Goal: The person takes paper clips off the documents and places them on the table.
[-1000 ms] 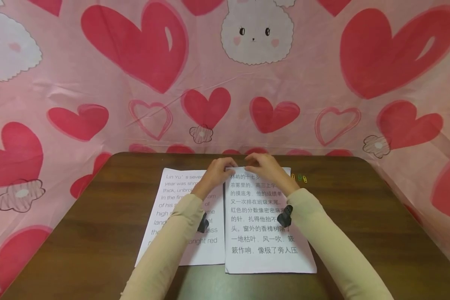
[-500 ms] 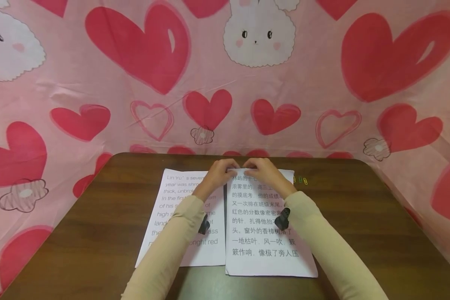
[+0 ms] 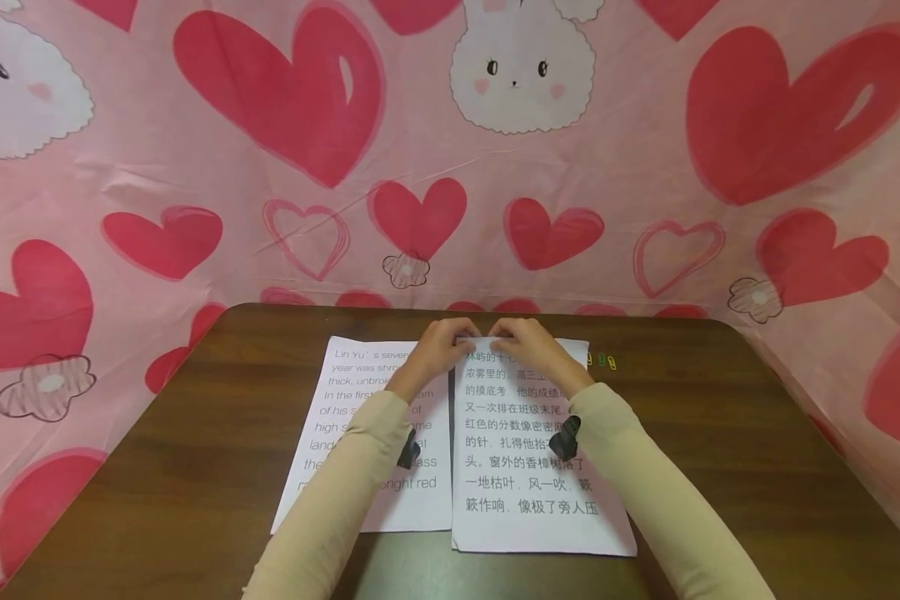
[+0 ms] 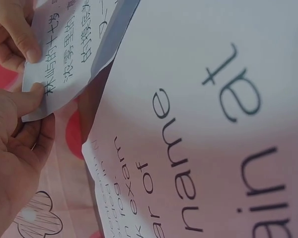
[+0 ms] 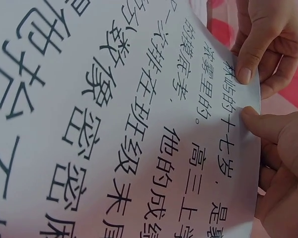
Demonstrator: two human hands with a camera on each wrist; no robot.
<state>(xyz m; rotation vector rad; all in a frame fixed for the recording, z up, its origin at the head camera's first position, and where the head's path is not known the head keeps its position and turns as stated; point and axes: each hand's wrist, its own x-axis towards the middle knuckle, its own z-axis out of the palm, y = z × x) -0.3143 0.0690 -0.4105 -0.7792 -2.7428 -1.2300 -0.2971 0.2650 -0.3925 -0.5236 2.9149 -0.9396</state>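
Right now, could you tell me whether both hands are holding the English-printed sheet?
No, both hands pinch the white Chinese-printed paper sheet at its top edge.

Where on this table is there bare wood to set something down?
Bare wood lies left of the English sheet and right of the Chinese sheet, nearer than the paper clips. The far middle is crowded: left hand and right hand pinch the Chinese sheet's top edge.
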